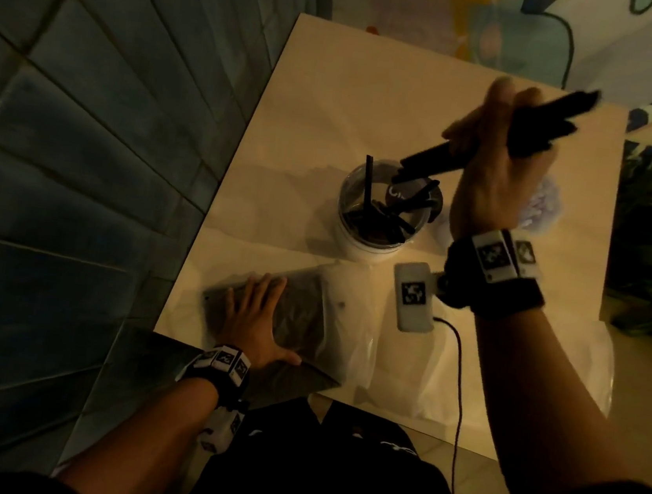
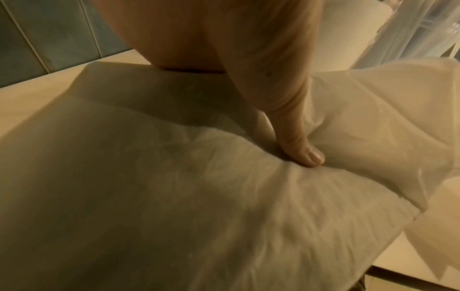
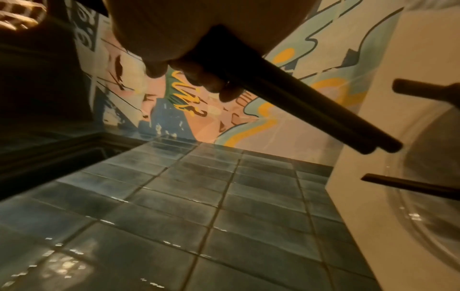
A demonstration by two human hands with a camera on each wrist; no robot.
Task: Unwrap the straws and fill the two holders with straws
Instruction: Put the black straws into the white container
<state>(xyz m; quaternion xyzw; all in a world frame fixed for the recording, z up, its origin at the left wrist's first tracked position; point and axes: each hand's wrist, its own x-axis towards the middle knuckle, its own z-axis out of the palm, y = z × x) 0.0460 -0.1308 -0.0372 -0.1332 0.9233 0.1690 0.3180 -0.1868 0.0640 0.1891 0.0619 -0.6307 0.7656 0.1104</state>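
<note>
- Cream table (image 1: 334,96) beside blue tiles: right hand (image 1: 497,173) grips a straw bundle (image 1: 493,140) tilted above the holder (image 1: 381,216).
- Left hand (image 1: 253,320) lies flat on the wrapped pack (image 1: 299,317).
- Risk: slanted straws could miss the rim and scatter.

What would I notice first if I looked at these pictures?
Probably the right hand raised above the table's middle, gripping a bundle of black plastic straws tilted toward the clear round holder, which already has straws inside. Near the front edge, the left hand lies flat on a see-through plastic packet of straws.
</note>
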